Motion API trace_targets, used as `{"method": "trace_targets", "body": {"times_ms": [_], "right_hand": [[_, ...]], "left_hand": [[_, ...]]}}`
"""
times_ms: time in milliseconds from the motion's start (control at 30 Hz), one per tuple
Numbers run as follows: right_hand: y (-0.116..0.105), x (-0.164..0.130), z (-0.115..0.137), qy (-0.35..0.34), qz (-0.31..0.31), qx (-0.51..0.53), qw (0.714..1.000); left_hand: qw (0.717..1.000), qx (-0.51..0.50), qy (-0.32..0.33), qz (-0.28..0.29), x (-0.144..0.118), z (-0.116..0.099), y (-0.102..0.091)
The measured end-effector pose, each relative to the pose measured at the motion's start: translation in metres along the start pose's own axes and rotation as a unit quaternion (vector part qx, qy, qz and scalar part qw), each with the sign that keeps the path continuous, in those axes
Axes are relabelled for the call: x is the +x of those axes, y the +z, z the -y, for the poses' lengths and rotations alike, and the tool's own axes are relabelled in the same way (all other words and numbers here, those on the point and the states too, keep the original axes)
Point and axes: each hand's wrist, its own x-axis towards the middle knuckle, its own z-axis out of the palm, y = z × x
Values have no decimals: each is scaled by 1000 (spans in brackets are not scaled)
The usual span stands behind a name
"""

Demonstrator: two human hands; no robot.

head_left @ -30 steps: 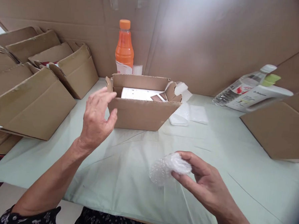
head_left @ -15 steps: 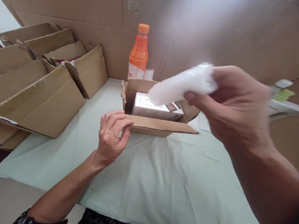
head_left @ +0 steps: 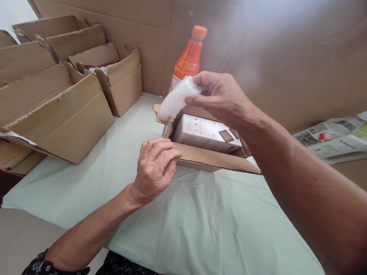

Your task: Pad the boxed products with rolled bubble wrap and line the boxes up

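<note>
Two hands work at an open cardboard box [head_left: 213, 160]: the left hand [head_left: 154, 168] pinches its near flap, the right hand [head_left: 218, 94] grips a bubble-wrap wad [head_left: 176, 99] above the white carton [head_left: 206, 134] inside. The loosely held wad could slip outside the box.

left hand [head_left: 155, 169]: bare, no ring or watch visible | right hand [head_left: 219, 96]: bare, nothing worn on wrist | forearms: uncovered, no sleeves | garment [head_left: 56, 268]: dark fabric with small pale flower print, seen at bottom edge
</note>
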Motion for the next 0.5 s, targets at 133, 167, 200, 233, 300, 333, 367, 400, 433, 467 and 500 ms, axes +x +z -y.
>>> {"method": "trace_targets", "body": {"times_ms": [133,167,200,233,300,333,367,400,433,467,500], "right_hand": [[-7,-2,4,42,57,-64,995],[-9,-3,4,42,45,-79,995],[-12,-3,4,37,29,-92,995],[-14,-4,4,30,15,-102,994],[-15,-5,3,12,1,-116,993],[-15,-5,2,4,1,-124,992],[-14,-5,2,-3,5,-135,991],[-12,-5,1,-9,9,-148,989],[-11,-4,0,-13,15,-161,987],[-11,-4,0,-16,22,-173,985],[-11,-4,1,-19,29,-182,983]], "left_hand": [[1000,-1,-8,0,0,1,0],[1000,0,-7,1,-1,1,1],[1000,2,-5,2,-1,1,1],[1000,3,-5,2,-1,1,1],[1000,4,-5,2,-2,2,1],[1000,4,-5,2,-2,2,1],[1000,4,-5,2,-2,2,1],[1000,4,-5,3,-2,2,1],[1000,5,-5,3,-2,2,1],[1000,5,-6,4,-2,2,1],[1000,6,-6,4,-2,2,1]]}}
